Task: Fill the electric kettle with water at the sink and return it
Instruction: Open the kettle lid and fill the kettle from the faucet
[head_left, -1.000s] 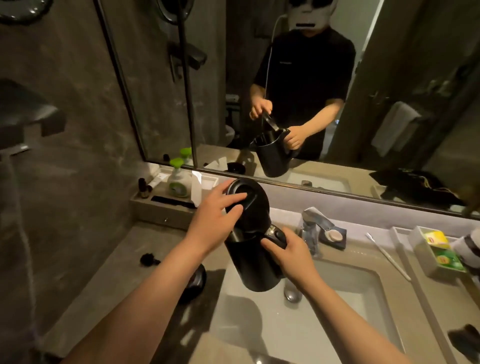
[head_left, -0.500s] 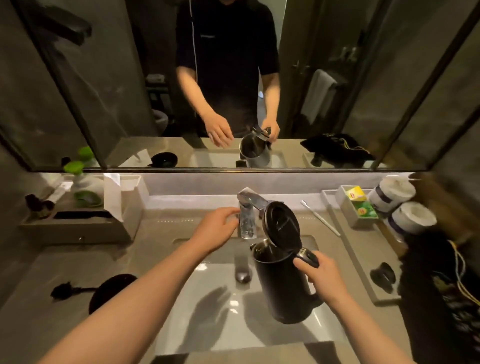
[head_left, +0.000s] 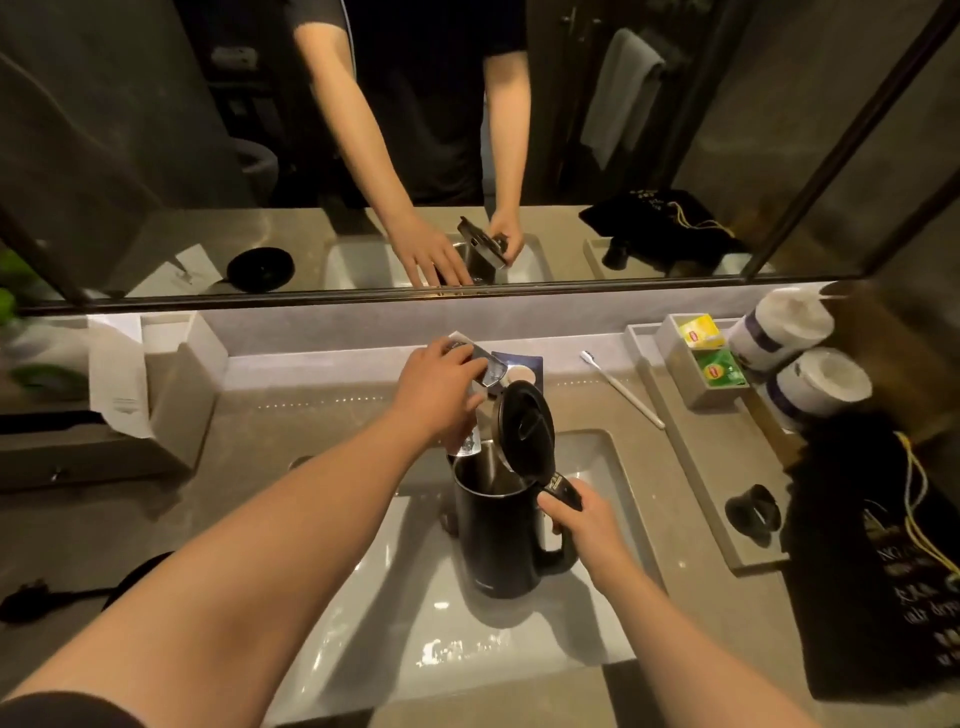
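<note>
A black electric kettle (head_left: 498, 540) stands upright over the white sink basin (head_left: 457, 639), its lid (head_left: 524, 431) flipped up and its steel inside showing. My right hand (head_left: 582, 519) grips the kettle's handle from the right. My left hand (head_left: 441, 389) lies over the chrome tap lever (head_left: 480, 361), with the tap's spout just above the kettle's open mouth. No water stream is visible. The kettle's round black base (head_left: 135, 577) with its cord sits on the counter at the left.
A tissue box (head_left: 171, 384) stands at the back left. At the right are a toothbrush (head_left: 621, 389), a tray (head_left: 691, 467) with tea bags (head_left: 711, 353), two paper rolls (head_left: 800, 358) and a black bag (head_left: 878, 571). A mirror (head_left: 156, 156) runs behind the counter.
The kettle has moved left under the tap spout. My left hand has gone from beside the tap onto its lever. The view has tilted further down.
</note>
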